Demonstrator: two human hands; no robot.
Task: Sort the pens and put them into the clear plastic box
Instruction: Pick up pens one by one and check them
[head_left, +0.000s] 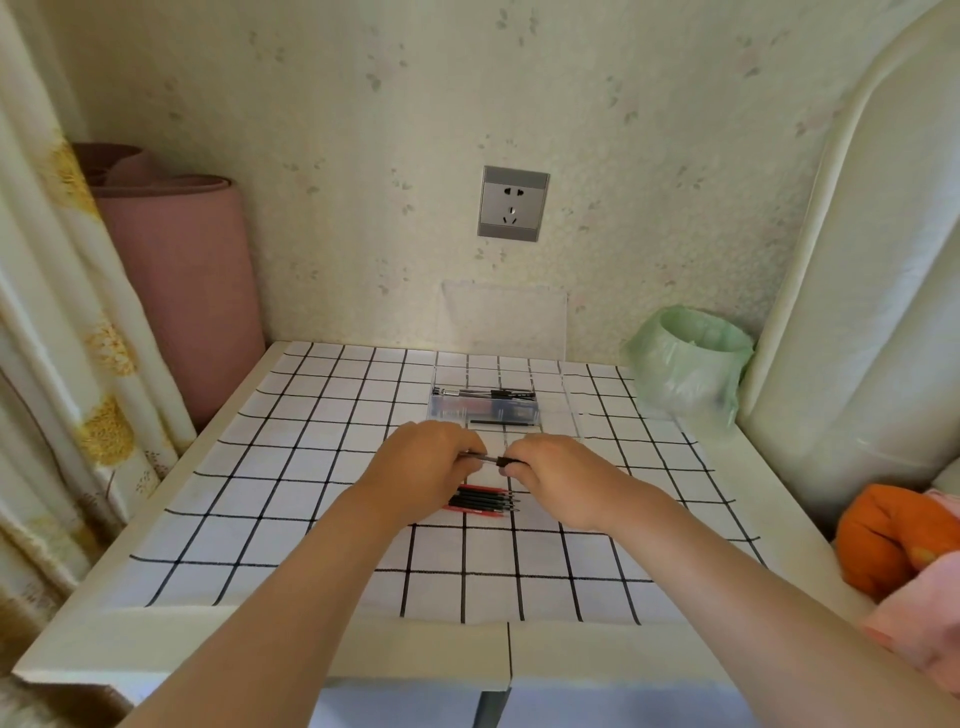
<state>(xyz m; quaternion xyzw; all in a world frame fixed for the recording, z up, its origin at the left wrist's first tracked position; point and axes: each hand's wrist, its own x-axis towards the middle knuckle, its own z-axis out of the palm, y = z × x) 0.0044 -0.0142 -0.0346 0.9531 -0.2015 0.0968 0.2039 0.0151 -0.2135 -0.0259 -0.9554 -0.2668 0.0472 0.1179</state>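
Scene: a head-worn camera looks down at a white table (171, 639) covered by a white cloth with a black grid (260, 467); clock directions are read from the middle of the cloth, with 12 o'clock at the wall.
Left grip: the person's left grip (423, 460) sits just past the centre toward 12 o'clock, fingers curled round the left end of a slim black pen (491, 459).
Right grip: the right grip (553, 470) is just beside the left one, on its 3 o'clock side, pinching the right end of the same pen.
Held pen: it lies level between the two grips, raised above the cloth.
Loose pens: a small bundle of red and black pens (483, 501) lies side by side on the cloth at the centre, under the grips, tips toward 3 o'clock.
Box: the clear rectangular plastic box (447, 410) stands at 12 o'clock, beyond the grips and apart from them.
Box contents: several dark pens (488, 393) lie lengthwise inside; how many cannot be told.
Lid: a clear plastic panel (501, 322) stands upright against the wall behind the box.
Wall: a grey power socket (512, 203) is at 12 o'clock above the panel.
Surroundings: a bin lined with a pale green bag (685, 358) at 2 o'clock; a rolled pink mat (182, 280) at 10 o'clock; a floral curtain (62, 312) at 9 o'clock; an orange cloth (893, 535) at 4 o'clock.
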